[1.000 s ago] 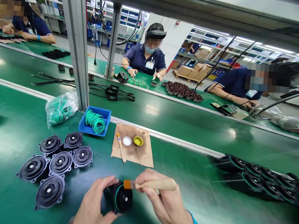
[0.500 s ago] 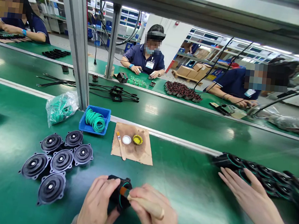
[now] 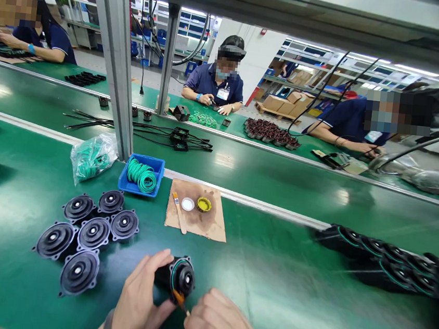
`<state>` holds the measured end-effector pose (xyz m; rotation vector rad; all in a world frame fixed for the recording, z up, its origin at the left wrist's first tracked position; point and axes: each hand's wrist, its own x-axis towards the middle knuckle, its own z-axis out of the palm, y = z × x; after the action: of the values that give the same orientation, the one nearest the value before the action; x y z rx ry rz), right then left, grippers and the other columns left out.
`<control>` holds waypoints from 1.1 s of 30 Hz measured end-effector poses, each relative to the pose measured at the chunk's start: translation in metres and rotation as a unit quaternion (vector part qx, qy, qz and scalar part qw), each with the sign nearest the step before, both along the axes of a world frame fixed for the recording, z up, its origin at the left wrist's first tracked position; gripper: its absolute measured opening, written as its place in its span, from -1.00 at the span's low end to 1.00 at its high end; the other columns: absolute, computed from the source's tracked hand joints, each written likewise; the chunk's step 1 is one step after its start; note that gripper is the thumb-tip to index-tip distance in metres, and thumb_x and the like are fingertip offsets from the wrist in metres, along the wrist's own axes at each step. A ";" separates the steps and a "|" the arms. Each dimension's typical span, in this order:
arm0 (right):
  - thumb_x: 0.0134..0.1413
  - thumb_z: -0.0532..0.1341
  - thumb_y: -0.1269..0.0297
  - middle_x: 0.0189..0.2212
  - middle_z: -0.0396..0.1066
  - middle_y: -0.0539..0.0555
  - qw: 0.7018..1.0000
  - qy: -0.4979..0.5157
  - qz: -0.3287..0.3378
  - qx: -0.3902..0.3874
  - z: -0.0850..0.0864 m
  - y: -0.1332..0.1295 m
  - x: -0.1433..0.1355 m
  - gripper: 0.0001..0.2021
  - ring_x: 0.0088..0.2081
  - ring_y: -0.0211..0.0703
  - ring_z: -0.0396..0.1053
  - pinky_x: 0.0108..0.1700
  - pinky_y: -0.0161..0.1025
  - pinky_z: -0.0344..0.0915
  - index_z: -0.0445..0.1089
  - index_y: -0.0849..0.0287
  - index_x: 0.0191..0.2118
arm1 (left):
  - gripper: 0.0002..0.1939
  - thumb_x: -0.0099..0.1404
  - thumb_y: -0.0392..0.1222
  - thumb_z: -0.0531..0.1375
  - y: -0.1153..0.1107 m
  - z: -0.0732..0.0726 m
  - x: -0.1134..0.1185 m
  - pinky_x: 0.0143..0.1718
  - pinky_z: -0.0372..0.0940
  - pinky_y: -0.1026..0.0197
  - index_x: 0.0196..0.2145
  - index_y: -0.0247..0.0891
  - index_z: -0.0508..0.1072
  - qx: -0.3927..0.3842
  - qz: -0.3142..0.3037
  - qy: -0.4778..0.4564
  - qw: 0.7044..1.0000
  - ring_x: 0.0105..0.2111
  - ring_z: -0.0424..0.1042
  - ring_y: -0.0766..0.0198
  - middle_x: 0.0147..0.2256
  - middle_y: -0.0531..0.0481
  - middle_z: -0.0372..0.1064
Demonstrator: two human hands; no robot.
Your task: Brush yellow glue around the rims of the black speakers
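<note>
Black part [image 3: 185, 277] gripped in L hand [image 3: 137, 300], R hand [image 3: 222, 324] gripping brush [image 3: 179, 297] agst its edge.

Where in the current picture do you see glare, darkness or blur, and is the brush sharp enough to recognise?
Head view: pale glare patches on the green surface; head view: blackened right edge, smeared left ends on the black parts at right; head view: brush by the right hand slightly soft, yet recognisable.
</note>
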<state>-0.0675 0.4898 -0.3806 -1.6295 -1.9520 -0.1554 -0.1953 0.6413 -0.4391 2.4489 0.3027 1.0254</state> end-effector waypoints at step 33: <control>-0.27 0.48 0.24 0.00 0.38 0.25 0.961 0.183 -0.191 -0.077 -0.015 0.017 -0.002 -0.44 0.09 0.17 0.31 -0.01 0.02 0.31 0.06 0.11 -0.27 | -0.05 0.06 -0.52 0.22 -0.001 -0.010 0.006 0.07 0.37 0.07 0.29 -0.06 -0.12 -0.309 -0.116 0.084 0.940 -0.06 0.45 0.23 -0.10 -0.01 0.34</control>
<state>-0.0693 0.5063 -0.3957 -1.9643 -1.3905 0.1448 -0.1895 0.6398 -0.4489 1.9349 0.3236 0.5139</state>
